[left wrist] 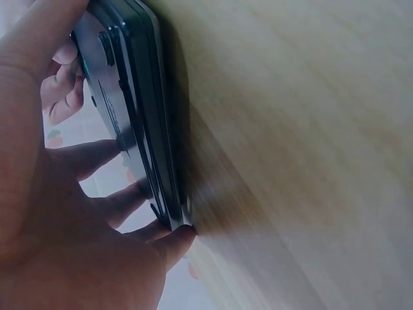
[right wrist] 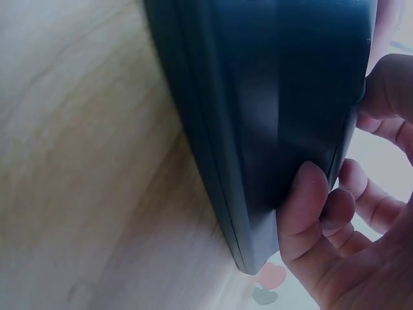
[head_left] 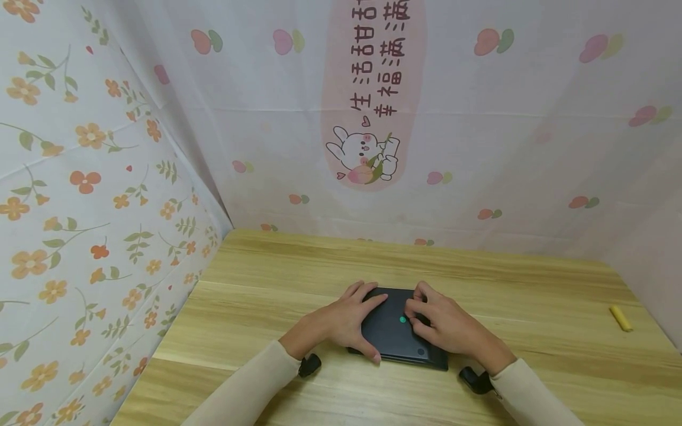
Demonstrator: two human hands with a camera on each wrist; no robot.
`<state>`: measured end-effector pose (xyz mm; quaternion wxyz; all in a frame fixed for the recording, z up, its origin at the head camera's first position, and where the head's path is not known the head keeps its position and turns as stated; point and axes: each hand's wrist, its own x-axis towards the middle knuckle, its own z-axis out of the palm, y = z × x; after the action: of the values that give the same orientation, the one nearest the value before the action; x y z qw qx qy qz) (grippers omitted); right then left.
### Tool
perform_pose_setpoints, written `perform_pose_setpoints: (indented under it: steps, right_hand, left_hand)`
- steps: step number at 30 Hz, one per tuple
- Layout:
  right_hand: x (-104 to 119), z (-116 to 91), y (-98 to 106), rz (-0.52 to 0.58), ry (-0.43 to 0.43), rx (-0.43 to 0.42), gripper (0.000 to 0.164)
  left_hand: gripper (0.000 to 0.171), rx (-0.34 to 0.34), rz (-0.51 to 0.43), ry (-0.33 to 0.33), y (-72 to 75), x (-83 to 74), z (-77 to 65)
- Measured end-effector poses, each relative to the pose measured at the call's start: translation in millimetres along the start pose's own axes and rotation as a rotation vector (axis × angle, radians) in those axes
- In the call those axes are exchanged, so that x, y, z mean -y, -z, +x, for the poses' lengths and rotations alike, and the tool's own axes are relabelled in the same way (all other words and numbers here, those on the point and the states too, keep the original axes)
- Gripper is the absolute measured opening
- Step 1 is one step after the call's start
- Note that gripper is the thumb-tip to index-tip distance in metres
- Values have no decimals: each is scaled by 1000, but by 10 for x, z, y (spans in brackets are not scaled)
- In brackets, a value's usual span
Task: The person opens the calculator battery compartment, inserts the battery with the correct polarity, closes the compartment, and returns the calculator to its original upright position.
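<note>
A flat dark rectangular device [head_left: 391,334] with a small green dot [head_left: 402,319] and round feet lies on the wooden table; its exact kind does not show. My left hand [head_left: 348,319] holds it from the left, thumb at the near edge and fingers spread over the far left part. In the left wrist view, fingertips of the left hand [left wrist: 90,213] touch the device's [left wrist: 145,84] face and edge. The right hand [head_left: 442,319] has bent fingers at the device's right part, close beside the green dot. From the right wrist, one finger of this hand [right wrist: 361,252] presses the device's sloping side [right wrist: 258,116].
A small yellow cylinder [head_left: 620,318] lies near the table's [head_left: 277,266] right edge. Floral cloth [head_left: 80,195] hangs at the left, and a printed cloth [head_left: 256,130] hangs behind the table. Black wrist mounts [head_left: 474,380] sit by both cuffs.
</note>
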<state>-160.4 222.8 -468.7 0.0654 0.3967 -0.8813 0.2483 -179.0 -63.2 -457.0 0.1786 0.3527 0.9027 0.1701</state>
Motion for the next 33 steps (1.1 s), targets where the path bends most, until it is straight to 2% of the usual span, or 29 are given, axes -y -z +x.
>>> perform_pose_setpoints:
  steps: [23,33]
  right_hand:
    - [15,-33,18,16,-50,-4,24]
    - [27,-36,20,27,-16,-33,27]
  left_hand:
    - [125,-9,8,-6,-24,25,15]
    - [125,-9,0,-13,-15,19,0]
